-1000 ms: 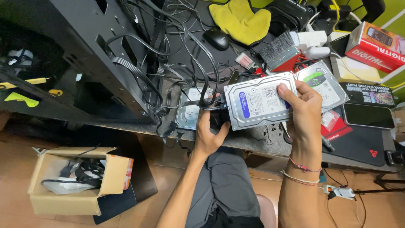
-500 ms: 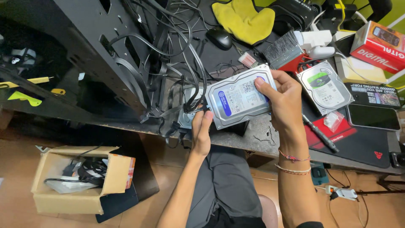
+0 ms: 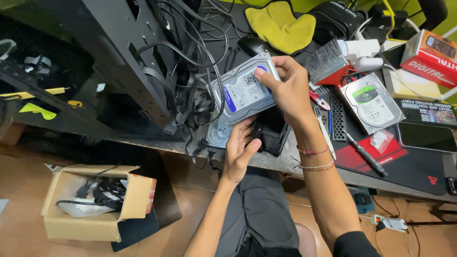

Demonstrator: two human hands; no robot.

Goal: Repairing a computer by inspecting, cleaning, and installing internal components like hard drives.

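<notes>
On the cluttered worktop (image 3: 409, 183), beside the black computer case (image 3: 119, 71) at the upper left of the frame, the right hand (image 3: 285, 88) has its grip closed around a silver hard drive (image 3: 243, 90) held at centre, while the left hand (image 3: 240, 147) just below cups its underside, fingers loosely curled.

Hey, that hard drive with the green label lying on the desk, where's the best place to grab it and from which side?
Probably by its two long edges, coming straight down from above. The green-label hard drive lies flat, label up, partly on the red mat, so its thin sides are exposed. The brush crowds its top-left corner and a screwdriver lies just below, so pinch mid-length, clear of both.
</notes>
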